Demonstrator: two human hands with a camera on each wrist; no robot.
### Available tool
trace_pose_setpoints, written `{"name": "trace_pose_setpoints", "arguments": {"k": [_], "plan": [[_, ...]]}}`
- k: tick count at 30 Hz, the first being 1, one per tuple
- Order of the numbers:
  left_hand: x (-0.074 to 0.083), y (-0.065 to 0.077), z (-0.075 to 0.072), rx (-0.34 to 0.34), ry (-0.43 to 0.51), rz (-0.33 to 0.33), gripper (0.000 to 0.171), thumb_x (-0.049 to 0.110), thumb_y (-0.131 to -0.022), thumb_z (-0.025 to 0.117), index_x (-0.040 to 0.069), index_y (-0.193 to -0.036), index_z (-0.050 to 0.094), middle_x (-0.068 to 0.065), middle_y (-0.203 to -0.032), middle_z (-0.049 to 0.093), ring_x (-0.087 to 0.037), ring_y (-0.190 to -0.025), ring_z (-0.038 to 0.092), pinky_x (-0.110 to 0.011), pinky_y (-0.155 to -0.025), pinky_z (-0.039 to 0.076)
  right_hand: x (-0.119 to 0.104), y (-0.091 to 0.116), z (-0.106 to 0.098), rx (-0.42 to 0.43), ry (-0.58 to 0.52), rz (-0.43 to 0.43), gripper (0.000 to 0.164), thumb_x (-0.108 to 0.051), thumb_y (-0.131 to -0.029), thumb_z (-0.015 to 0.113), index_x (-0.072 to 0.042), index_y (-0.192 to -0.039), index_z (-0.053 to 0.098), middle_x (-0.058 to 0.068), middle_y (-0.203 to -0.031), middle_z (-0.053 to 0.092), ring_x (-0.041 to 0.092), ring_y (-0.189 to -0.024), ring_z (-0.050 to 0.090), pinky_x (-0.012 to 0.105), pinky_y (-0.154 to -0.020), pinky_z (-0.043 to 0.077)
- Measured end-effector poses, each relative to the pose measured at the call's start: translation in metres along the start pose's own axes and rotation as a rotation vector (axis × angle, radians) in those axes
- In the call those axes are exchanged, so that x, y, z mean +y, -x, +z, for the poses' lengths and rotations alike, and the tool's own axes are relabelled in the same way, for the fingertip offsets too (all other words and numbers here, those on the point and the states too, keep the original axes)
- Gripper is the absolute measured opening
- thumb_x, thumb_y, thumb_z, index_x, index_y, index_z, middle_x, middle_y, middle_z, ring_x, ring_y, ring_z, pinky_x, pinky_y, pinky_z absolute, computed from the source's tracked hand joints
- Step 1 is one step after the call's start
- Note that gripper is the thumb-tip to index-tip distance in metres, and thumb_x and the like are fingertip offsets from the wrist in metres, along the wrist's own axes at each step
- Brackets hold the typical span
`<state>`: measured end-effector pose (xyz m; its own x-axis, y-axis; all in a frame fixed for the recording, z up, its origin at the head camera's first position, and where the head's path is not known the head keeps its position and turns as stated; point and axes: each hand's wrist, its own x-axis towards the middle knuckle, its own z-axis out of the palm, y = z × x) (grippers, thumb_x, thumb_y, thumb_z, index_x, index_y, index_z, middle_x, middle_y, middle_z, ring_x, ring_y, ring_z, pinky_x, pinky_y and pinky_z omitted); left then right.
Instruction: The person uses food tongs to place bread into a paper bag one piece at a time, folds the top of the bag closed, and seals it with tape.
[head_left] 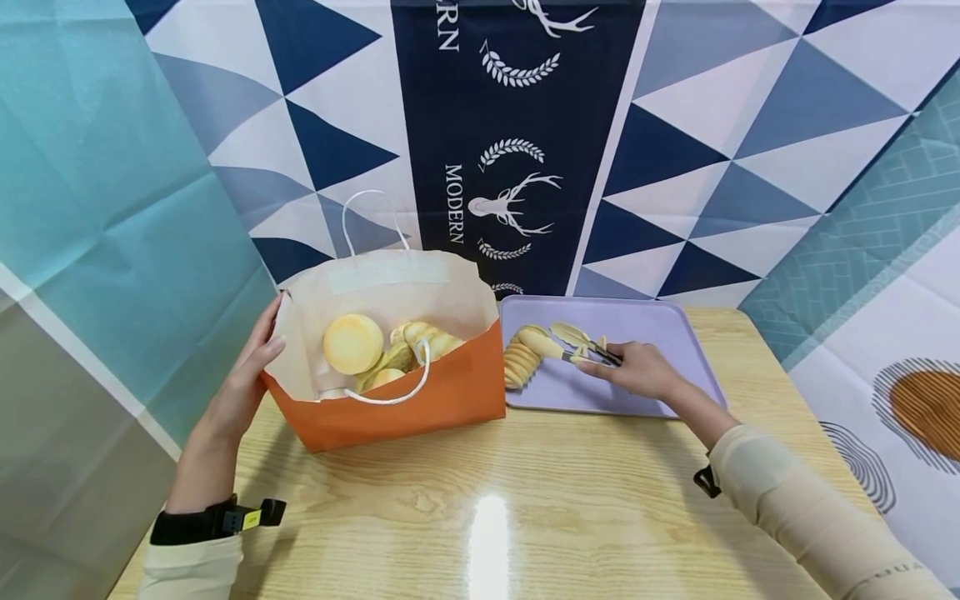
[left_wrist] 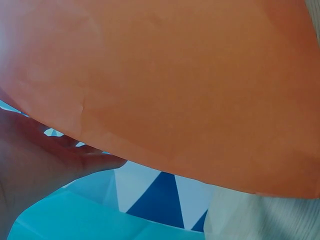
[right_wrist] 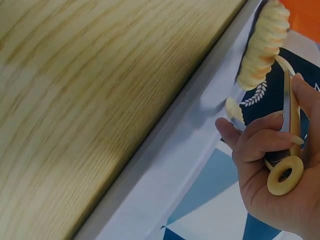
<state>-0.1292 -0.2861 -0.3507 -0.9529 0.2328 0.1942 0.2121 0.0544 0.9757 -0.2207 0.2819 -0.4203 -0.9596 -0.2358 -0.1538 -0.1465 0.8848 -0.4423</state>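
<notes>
An orange paper bag with a white inside and white handles stands at left centre. My left hand holds its left rim, thumb over the edge; the left wrist view shows the bag's orange side hiding part of the fingers. Inside lie a round bun and other breads. My right hand grips tongs with pale yellow ends, spread apart above a lilac tray. One end is beside a ridged bread roll at the tray's left; whether they touch I cannot tell.
Both bag and tray rest on a light wooden table. A patterned cloth hangs close behind them. The tray's raised rim runs beneath my right wrist, and one bag handle stands up at the back.
</notes>
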Motion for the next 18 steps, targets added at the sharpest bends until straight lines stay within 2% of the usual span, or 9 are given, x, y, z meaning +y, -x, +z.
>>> {"name": "trace_pose_setpoints", "arguments": {"k": [3,10,12,15,18], "plan": [[0.0011,0.0003,-0.0003,0.002,-0.003,-0.003,0.068,0.036,-0.109,0.036,0.028,-0.172,0.009,-0.002,-0.176,0.005,-0.020,-0.154,0.010,-0.063,-0.121,0.010,-0.0024,0.0000,0.0001,-0.005,-0.009,0.008,0.083,-0.071,-0.093,0.066,0.003,-0.130,0.067,0.006,-0.075,0.062,0.021,-0.064,0.053,0.035,-0.061,0.040],[0.0012,0.0008,-0.0016,0.002,-0.006,-0.001,0.068,0.036,-0.109,0.036,0.028,-0.172,0.009,-0.002,-0.176,0.005,-0.022,-0.154,0.010,-0.070,-0.120,0.006,-0.0079,0.0004,-0.0031,-0.023,-0.051,0.016,0.067,-0.069,-0.093,0.068,-0.003,-0.108,0.070,0.006,-0.071,0.063,0.019,-0.059,0.054,0.035,-0.058,0.041],[0.0010,0.0005,-0.0022,0.001,-0.005,0.000,0.068,0.036,-0.109,0.036,0.028,-0.172,0.009,-0.002,-0.176,0.005,-0.022,-0.154,0.010,-0.071,-0.120,0.005,-0.0081,-0.0005,-0.0032,-0.028,-0.062,0.014,0.067,-0.068,-0.094,0.068,-0.003,-0.113,0.071,0.007,-0.072,0.065,0.019,-0.059,0.056,0.035,-0.058,0.042],[0.0012,0.0001,-0.0024,-0.003,-0.003,0.004,0.068,0.035,-0.110,0.036,0.028,-0.172,0.008,-0.002,-0.176,0.005,-0.021,-0.155,0.009,-0.069,-0.121,0.005,-0.0086,-0.0017,-0.0031,-0.041,-0.075,0.006,0.076,-0.065,-0.096,0.068,0.003,-0.131,0.068,0.013,-0.081,0.070,0.021,-0.063,0.061,0.035,-0.060,0.045],[0.0011,0.0004,-0.0025,-0.008,0.000,0.007,0.068,0.034,-0.110,0.036,0.028,-0.172,0.008,-0.002,-0.176,0.004,-0.020,-0.155,0.009,-0.064,-0.122,0.008,-0.0099,-0.0023,-0.0032,-0.032,-0.057,-0.014,0.085,-0.063,-0.097,0.067,0.008,-0.143,0.060,0.024,-0.106,0.074,0.025,-0.077,0.065,0.037,-0.067,0.049]]}}
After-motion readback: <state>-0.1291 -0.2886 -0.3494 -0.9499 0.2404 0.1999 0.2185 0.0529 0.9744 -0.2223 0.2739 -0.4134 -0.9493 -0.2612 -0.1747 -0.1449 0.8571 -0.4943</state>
